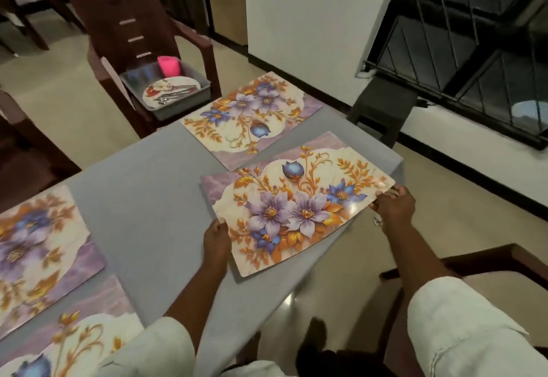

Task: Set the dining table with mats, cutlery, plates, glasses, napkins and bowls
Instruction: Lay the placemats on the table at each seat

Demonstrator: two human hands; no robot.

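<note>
Left hand [217,239] and right hand [394,204] each grip an opposite short edge of a floral mat [299,207], fingers curled on it, at the near right corner of the grey table [142,187]. 3 other mats lie on the table: 1 beyond [252,116], 2 at left [41,246]. Tray [204,83] with plate and pink cup [168,65] sits on a chair.

Four floral mats are on the grey table [148,187]. The near-right mat [299,199] lies slanted at the table edge, just beside the far mat [252,116]; two others [38,246] lie left.
</note>
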